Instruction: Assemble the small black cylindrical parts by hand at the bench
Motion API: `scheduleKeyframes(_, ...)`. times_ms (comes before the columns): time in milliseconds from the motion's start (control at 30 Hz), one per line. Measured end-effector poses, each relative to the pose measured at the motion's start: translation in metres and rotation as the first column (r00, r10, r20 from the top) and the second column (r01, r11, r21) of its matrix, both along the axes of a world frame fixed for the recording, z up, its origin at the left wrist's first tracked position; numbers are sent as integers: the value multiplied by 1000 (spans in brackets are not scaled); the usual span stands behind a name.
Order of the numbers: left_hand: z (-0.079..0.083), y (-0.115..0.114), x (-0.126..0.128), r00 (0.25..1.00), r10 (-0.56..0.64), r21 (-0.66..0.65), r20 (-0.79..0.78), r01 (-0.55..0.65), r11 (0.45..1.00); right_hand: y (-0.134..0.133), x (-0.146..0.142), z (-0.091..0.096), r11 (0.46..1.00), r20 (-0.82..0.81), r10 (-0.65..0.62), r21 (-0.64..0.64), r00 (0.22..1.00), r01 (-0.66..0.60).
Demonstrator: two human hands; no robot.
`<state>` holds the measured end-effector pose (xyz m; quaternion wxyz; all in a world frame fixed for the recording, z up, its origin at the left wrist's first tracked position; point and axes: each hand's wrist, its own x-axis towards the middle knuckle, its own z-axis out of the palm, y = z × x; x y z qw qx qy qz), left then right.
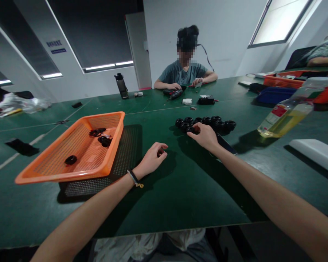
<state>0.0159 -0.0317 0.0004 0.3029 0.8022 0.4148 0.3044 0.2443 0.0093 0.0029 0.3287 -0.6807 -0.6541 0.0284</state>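
Note:
Several glossy black round parts (220,126), hollow-looking on top, stand grouped on the green table (164,193). At the near left side of this group, my right hand (206,136) is closed, thumb and fingers on one black round part (190,129). A dark flat object (226,144), like a phone, lies partly under my right wrist. My left hand (152,158) hovers low over the table, fingers loosely curled and thumb apart, with nothing visible in it. To its left is an orange plastic basket (113,153) with a few black pieces (105,140) and a black ring (70,159) inside.
A tilted-looking bottle of yellow liquid (285,116) and a white block (317,153) stand at the right. Orange (278,80) and blue (273,95) bins lie behind. Across the table sits a person (183,74) near a power tool (176,94); a dark bottle (121,86) stands further left.

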Motion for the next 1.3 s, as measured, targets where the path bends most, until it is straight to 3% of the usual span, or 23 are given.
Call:
scheduleKeyframes(267, 2, -1, 0, 1000, -10, -5, -15, 10, 1000, 4, 8, -4, 996, 89, -74, -35, 993, 78)
scheduleKeyframes(433, 3, -2, -1, 999, -31, -9, -16, 30, 1000, -7, 7, 8, 977, 309, -154, -92, 938, 191)
scheduleKeyframes(500, 3, -2, -1, 999, -41, -7, -15, 40, 999, -12, 12, 15, 944, 379, -217, -154, 900, 292)
scheduleKeyframes(633, 2, -1, 0, 998, -47, 4, -30, 47, 999, -15, 29, 24, 805, 438, -266, -389, 859, 447)
scheduleKeyframes(700, 0, -1, 0, 998, -46, 17, -33, 47, 999, -13, 35, 25, 774, 430, -239, -457, 871, 438)
scheduleKeyframes(933, -1, 0, 0, 998, -53, 21, -21, 53, 998, -11, 35, 23, 781, 418, -235, -457, 878, 427)
scheduleKeyframes(1133, -2, 0, -1, 997, -71, 36, -34, 73, 997, -14, 37, 32, 769, 420, -205, -490, 884, 411)
scheduleKeyframes(1233, -3, 1, -2, 994, -92, 43, -52, 94, 995, -15, 51, 41, 759, 374, -89, -575, 923, 306)
scheduleKeyframes(1300, -3, 1, -2, 994, -96, 42, -61, 98, 994, -17, 63, 46, 705, 299, 43, -685, 953, 183)
